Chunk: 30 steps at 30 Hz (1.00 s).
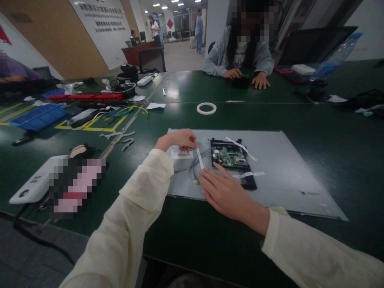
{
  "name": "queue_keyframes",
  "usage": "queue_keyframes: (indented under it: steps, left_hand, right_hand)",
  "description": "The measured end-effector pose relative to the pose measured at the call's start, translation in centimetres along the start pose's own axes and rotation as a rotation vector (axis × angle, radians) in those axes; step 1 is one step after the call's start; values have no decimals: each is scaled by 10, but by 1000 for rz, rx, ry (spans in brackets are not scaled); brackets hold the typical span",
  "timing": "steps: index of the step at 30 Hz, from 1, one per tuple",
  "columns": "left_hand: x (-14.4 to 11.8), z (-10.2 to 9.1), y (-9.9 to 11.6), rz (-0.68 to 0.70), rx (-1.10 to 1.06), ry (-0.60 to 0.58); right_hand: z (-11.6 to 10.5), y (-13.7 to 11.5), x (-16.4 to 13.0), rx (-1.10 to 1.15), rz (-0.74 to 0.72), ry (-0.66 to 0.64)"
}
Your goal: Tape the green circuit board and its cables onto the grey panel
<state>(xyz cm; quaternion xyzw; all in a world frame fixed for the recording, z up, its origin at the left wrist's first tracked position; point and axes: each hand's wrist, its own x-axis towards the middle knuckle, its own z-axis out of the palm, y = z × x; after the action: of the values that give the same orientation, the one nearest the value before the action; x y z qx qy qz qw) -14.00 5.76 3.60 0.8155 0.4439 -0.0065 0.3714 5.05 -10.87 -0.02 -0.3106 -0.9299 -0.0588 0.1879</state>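
A large grey flat panel [282, 172] lies on the green table in front of me. My left hand [182, 139] is closed in a pinch on the upper end of a short white tape strip [199, 158]. My right hand [228, 194] lies low over the panel with its fingers stretched out, the fingertips at the strip's lower end. Under the strip run thin grey cables [195, 163]. They lead to a green circuit board [226, 158] in a black frame, with white tape strips [253, 174] across its edges. A white label [186, 154] is beside my left hand.
Behind the panel lies a roll of white tape [198, 109]. Left are a white power bank [42, 180], a blue tray [39, 117], wires and loose tape scraps [127, 143]. Across the table sits a person [220, 60], hands on the tabletop. A plastic bottle [336, 58] is at far right.
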Motion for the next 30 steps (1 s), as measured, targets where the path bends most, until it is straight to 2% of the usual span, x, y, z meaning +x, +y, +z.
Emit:
queue_keyframes:
  steps: [5, 11, 19, 25, 30]
  left_hand:
    - [-3, -2, 8, -2, 146, 22]
    - [-4, -2, 17, 84, 295, -13]
    - [-7, 1, 32, 157, 258, -207]
    - [-1, 6, 26, 126, 291, -201]
    - [1, 9, 24, 93, 252, -211]
  right_hand:
    - [-1, -1, 0, -32, -53, 84]
    - [-3, -1, -1, -28, -54, 97]
    - [-6, 0, 1, 87, 4, -18]
    - [-9, 3, 0, 236, -43, -107]
    - [-11, 6, 2, 306, -9, -247]
